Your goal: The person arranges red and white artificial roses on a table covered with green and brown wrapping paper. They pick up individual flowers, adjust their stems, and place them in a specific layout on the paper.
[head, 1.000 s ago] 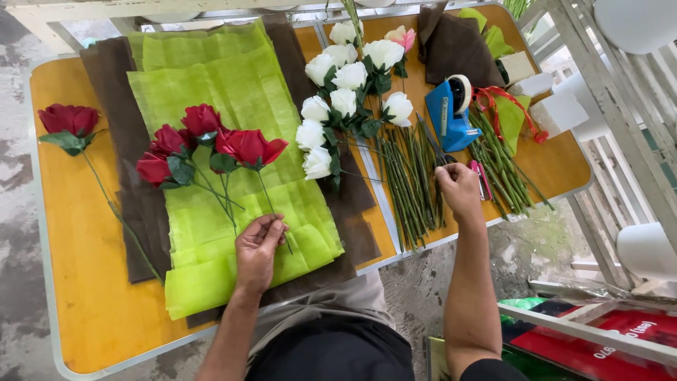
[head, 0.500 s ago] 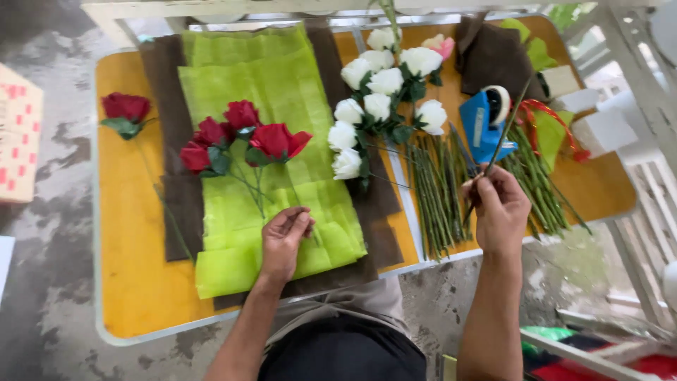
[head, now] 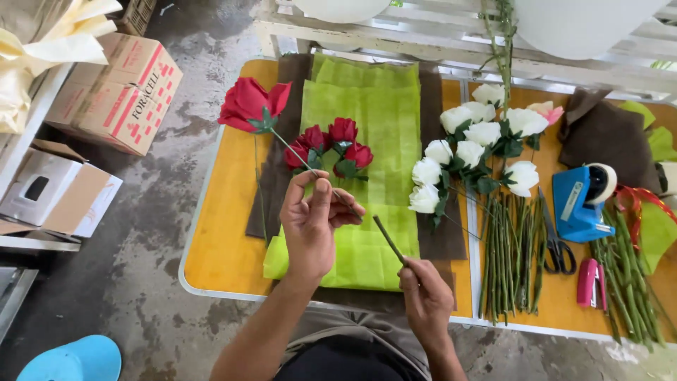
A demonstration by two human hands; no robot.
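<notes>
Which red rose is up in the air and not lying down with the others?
The biggest red rose, held by its stem in the left hand. The other red roses lie bunched on the green paper.

Left hand (head: 310,229) pinches a red rose (head: 250,104) by its stem; right hand (head: 425,300) holds a green stick (head: 388,239)

Both forearms are bare, with no sleeves in view, and no watch, ring or glove shows on the left hand (head: 312,227) or the right hand (head: 423,296). At the near edge, the person wears a grey-brown garment with folds above a dark, almost black one.
</notes>
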